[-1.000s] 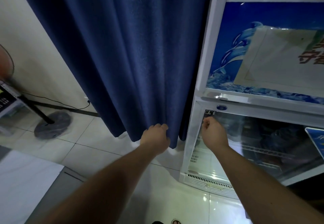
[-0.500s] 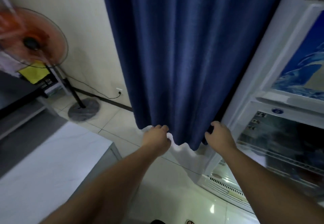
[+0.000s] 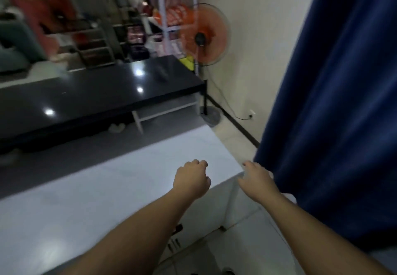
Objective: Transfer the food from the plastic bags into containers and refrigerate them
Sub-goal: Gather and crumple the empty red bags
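No bags, containers or fridge show in the head view now. My left hand [image 3: 191, 179] hovers over the near corner of a white counter [image 3: 107, 188], fingers loosely curled and holding nothing. My right hand [image 3: 256, 181] is just past the counter's right corner, beside the hem of the blue curtain [image 3: 335, 102], fingers loosely apart and empty. Both forearms reach in from the bottom of the view.
A black glossy table [image 3: 96, 94] stands behind the white counter. An orange standing fan [image 3: 204, 36] is against the cream wall, its cable running to a socket [image 3: 251, 114]. Shelves with blurred goods [image 3: 169, 12] fill the back. Pale tiled floor [image 3: 234, 141] lies between counter and curtain.
The view has swung left, away from the glass-door fridge to the counter and black table. Both hands have come off the curtain hem and fridge edge and are now empty.
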